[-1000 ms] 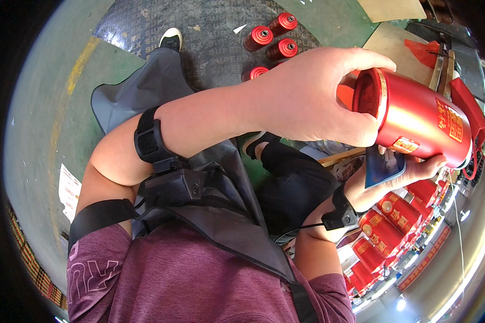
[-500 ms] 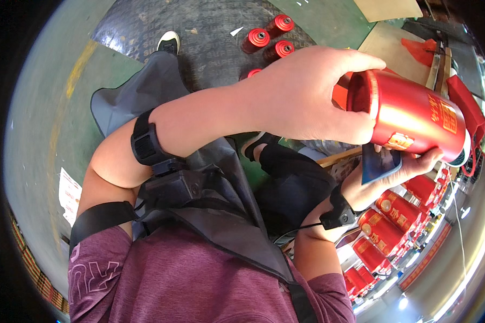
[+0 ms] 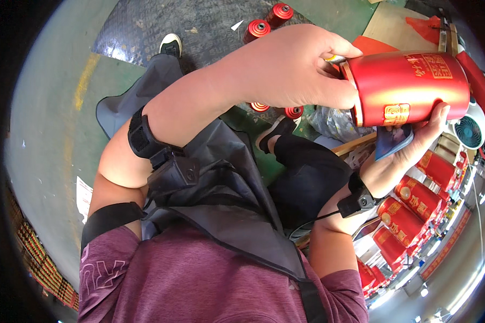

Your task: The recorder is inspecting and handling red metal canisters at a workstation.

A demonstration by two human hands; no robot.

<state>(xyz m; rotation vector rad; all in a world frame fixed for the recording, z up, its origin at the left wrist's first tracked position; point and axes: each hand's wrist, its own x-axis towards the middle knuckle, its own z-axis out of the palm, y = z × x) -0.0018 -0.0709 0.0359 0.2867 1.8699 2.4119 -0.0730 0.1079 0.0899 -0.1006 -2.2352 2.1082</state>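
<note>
A shiny red cylindrical canister (image 3: 415, 91) with gold printed patches lies tilted on its side, held between both hands at the upper right. My left hand (image 3: 307, 70) reaches across and grips its left rim, thumb on the near side, fingers over the far side and partly hidden. From below, my right hand (image 3: 407, 148) supports the canister, thumb up against its lower right side. The other right fingers are hidden behind it. A small blue piece of cloth or film (image 3: 393, 141) sits between the right palm and the canister.
Several red canisters with spindle-like tops (image 3: 257, 29) stand on the dark floor mat (image 3: 199, 32). Rows of red gold-printed canisters (image 3: 401, 220) line the right side. Beside the held canister is a round fan-like device (image 3: 469, 131). A clear plastic bag (image 3: 334, 124) lies near my foot.
Both hands have raised the canister slightly, and it now lies closer to level. My left fingers have drawn in at its rim. The view has shifted a little.
</note>
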